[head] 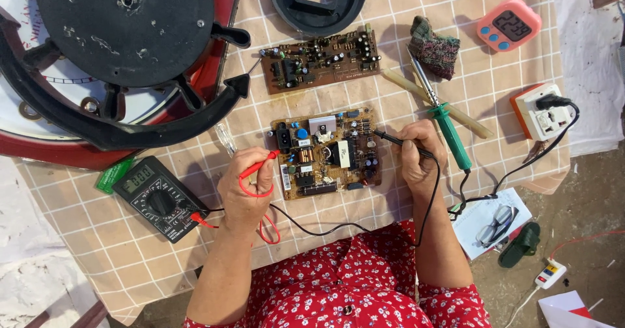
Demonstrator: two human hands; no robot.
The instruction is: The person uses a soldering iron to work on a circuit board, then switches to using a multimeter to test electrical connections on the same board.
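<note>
- Left hand: fingers pinch the red probe near its mid-shaft; tip angled up-right, touching the left edge of the near circuit board.
- Right hand: fingers closed round the black probe, pen-style grip; tip points left, contacting the board's right edge approx. at upper third.
- Near circuit board: tan, lies flat on the tabletop between both hands, component side up; carries a blue round part, black blocks, white labels.
- Red lead loops under the left hand; black lead runs along the tabletop front edge. Both leads run toward the multimeter.
- Multimeter: black, grey display, rotary dial; lies tilted at left of the left hand, near it, not touching.
- Soldering iron: green handle, just beside the right hand on its outer side, metal tip pointing up-left, resting across a pale stick.
- Second circuit board: dark brown, lies beyond the near board, apart from it.
- Folded cloth pad: dark, patterned, next to the iron tip.
- Pink timer: far right corner of the tabletop.
- Socket adapter: white/orange, right edge, black plug inserted.
- Large black-and-red round appliance: far left, bottom side up.
- Black round housing: top centre.
- Tabletop cover: beige checked cloth.
- Glasses lie on white paper on the floor, right of the person.
</note>
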